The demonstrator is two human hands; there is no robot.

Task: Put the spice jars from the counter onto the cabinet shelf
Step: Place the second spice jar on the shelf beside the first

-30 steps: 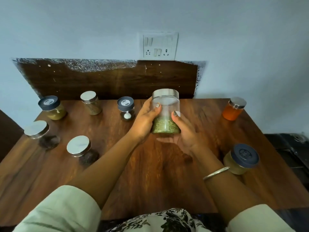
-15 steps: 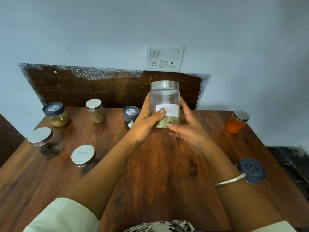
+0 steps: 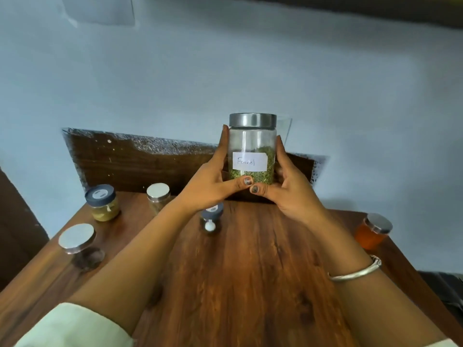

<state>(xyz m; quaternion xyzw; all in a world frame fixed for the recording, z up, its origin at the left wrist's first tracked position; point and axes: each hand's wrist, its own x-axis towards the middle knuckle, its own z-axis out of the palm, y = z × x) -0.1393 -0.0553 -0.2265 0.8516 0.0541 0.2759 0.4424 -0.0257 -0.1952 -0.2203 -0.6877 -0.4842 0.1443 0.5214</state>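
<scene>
A tall glass jar (image 3: 251, 139) with a steel lid, green fennel inside and a white "Fennel" label is lifted upright above the wooden counter (image 3: 250, 271). My left hand (image 3: 210, 181) grips its left side and my right hand (image 3: 288, 189) grips its right side, both thumbs meeting under the label. On the counter stand other spice jars: a blue-lidded yellow jar (image 3: 102, 202), a steel-lidded jar (image 3: 158, 196), a small blue-lidded jar (image 3: 211, 219), a steel-lidded dark jar (image 3: 80, 246) and an orange jar (image 3: 373, 231).
A pale blue wall rises behind the counter, with a dark wooden backsplash (image 3: 130, 166). A dark edge, perhaps the cabinet (image 3: 375, 8), runs along the top right. A switch plate (image 3: 100, 8) sits at the top left. Dark objects lie at the right edge (image 3: 451, 291).
Both hands have lifted the fennel jar off the counter and raised it higher. The view has tilted upward, so the near jars dropped out of sight.
</scene>
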